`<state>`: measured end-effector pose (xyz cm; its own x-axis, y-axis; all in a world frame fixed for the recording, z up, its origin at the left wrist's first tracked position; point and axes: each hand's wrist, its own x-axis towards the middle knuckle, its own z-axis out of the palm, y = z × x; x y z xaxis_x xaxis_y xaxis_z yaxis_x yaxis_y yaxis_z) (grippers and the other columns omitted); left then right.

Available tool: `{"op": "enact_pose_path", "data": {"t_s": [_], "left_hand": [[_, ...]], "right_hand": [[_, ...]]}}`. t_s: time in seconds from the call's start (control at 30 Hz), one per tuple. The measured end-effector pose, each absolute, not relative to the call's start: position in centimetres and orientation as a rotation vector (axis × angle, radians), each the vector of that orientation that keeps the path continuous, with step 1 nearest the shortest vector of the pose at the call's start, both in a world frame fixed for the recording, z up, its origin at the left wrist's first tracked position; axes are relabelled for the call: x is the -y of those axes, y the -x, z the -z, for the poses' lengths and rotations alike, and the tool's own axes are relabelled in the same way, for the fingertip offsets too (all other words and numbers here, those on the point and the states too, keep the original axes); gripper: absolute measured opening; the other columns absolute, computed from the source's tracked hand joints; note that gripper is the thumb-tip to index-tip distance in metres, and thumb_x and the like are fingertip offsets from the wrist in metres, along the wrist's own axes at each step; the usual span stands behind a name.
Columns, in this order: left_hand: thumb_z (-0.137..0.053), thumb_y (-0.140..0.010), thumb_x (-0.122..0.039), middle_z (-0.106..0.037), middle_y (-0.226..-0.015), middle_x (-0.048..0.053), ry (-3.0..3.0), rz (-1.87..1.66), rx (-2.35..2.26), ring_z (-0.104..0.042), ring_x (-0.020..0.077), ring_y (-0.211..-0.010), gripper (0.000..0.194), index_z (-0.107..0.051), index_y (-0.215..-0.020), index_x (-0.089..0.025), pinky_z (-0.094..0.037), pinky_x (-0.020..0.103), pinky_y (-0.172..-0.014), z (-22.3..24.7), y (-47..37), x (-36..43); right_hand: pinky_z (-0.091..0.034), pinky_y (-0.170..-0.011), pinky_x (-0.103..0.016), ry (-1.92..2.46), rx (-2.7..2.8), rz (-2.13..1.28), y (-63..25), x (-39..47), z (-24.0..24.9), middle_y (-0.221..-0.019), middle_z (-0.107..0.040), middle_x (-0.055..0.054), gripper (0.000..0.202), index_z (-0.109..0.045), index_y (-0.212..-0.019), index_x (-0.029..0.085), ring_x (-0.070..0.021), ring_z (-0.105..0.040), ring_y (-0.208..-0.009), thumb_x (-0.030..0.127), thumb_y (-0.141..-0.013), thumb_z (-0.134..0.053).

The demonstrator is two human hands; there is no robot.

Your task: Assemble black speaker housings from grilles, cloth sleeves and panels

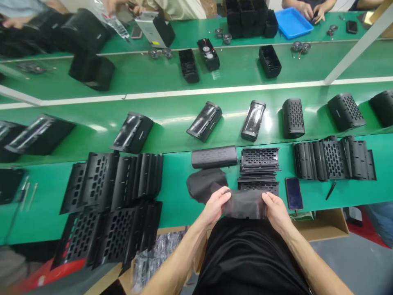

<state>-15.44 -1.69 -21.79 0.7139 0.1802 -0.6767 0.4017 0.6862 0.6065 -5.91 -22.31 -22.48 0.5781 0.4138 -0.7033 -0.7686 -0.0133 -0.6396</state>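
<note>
Between my two hands a thin piece of black mesh cloth [247, 204] is stretched out in front of my body, over the table's near edge. My left hand [217, 203] pinches its left end, and my right hand [276, 209] pinches the right end. Just left of and behind the cloth lies a pile of black cloth [206, 185]. Directly behind the held piece is a stack of black perforated panels [259, 159], its front partly covered by my hands and the cloth. A closed black grille case [214, 157] lies beside that stack.
Rows of perforated panels [119, 176] fill the left of the green table; more panels [333, 159] stand at right, near a phone [294, 194]. Black speaker housings [204, 121] sit on the green belt behind. Across it, co-workers' hands [311, 11] are near a blue tray [293, 22].
</note>
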Motion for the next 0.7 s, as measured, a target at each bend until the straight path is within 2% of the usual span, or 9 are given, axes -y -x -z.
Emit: {"op": "enact_pose_path", "data": {"t_s": [0.1, 0.23, 0.33, 0.53, 0.7], "left_hand": [[-0.091, -0.063, -0.055, -0.06, -0.068, -0.005, -0.875, 0.151, -0.773, -0.053, 0.0087, -0.058, 0.051, -0.06, -0.079, -0.017, -0.043, 0.021, -0.058, 22.4, 15.1, 2.2], [-0.089, -0.066, -0.058, -0.062, -0.068, -0.004, -0.912, 0.203, -0.752, -0.053, 0.0089, -0.056, 0.053, -0.061, -0.084, -0.017, -0.044, 0.021, -0.055, 23.1, 15.0, 2.3], [-0.089, -0.066, -0.058, -0.064, -0.07, -0.004, -0.92, 0.212, -0.749, -0.054, 0.0085, -0.057, 0.054, -0.061, -0.086, -0.017, -0.045, 0.02, -0.054, 23.4, 15.1, 2.3], [-0.085, -0.069, -0.062, -0.059, -0.066, -0.006, -0.984, 0.275, -0.725, -0.049, 0.0079, -0.051, 0.054, -0.06, -0.088, -0.018, -0.038, 0.019, -0.046, 23.7, 15.0, 2.5], [-0.086, -0.069, -0.059, -0.061, -0.07, -0.005, -1.101, 0.292, -0.699, -0.052, 0.0089, -0.06, 0.053, -0.062, -0.09, -0.017, -0.042, 0.021, -0.057, 23.3, 14.7, 2.2]], "right_hand": [[-0.057, -0.067, -0.037, 1.253, -0.416, -0.957, 5.6, 22.9, 22.3, -0.077, -0.077, -0.004, 0.039, -0.071, -0.081, 0.024, -0.0251, -0.071, -0.072, 0.058, -0.07, -0.089], [-0.058, -0.073, -0.036, 1.22, -0.443, -0.931, 5.4, 23.5, 22.2, -0.089, -0.081, -0.005, 0.042, -0.075, -0.094, 0.022, -0.0236, -0.073, -0.076, 0.048, -0.066, -0.094], [-0.056, -0.069, -0.034, 1.224, -0.456, -0.926, 5.2, 24.1, 22.4, -0.082, -0.08, -0.004, 0.045, -0.076, -0.095, 0.022, -0.0217, -0.072, -0.07, 0.044, -0.061, -0.096], [-0.053, -0.064, -0.03, 1.329, -0.476, -0.871, 4.7, 25.0, 22.8, -0.075, -0.077, -0.002, 0.04, -0.075, -0.083, 0.021, -0.0185, -0.066, -0.065, 0.05, -0.062, -0.093], [-0.052, -0.065, -0.029, 1.336, -0.503, -0.869, 4.4, 25.3, 22.5, -0.074, -0.075, 0.0, 0.044, -0.073, -0.084, 0.022, -0.0171, -0.064, -0.064, 0.05, -0.058, -0.095]]}}
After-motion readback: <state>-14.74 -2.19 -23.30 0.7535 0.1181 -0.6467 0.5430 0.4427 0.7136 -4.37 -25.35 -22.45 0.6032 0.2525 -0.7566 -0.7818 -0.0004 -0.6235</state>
